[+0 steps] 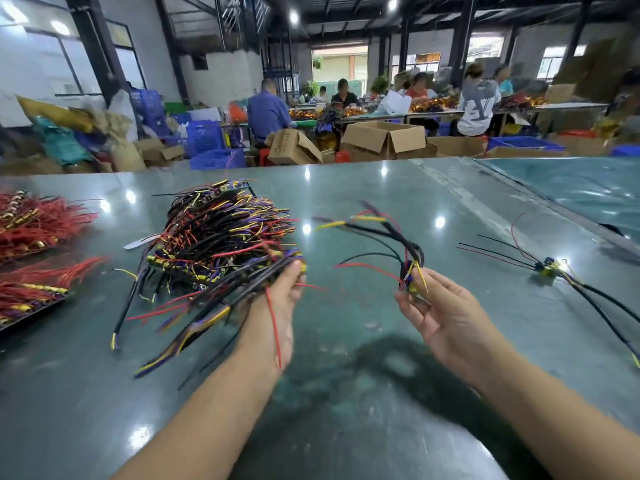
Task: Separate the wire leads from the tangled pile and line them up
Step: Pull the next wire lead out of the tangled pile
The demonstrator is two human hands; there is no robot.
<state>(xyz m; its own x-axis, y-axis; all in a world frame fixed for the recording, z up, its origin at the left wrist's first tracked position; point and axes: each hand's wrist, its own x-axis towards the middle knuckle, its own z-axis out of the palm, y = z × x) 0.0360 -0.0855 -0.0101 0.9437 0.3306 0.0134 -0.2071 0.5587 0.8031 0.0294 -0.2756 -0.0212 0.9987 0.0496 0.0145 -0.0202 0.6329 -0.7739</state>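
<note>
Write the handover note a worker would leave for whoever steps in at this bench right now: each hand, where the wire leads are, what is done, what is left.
Left hand: grips the near edge of the tangled pile, partly lifted off the green table.
Right hand: pinches one separated lead by its small core, wires fanning up and left, clear of the pile.
Done: one lead already lies on the table at the right.
Left: set the held lead beside that one, probably in the same direction, then keep pulling leads from the pile, which is still large.
Red wire bundles at far left are untouched.
</note>
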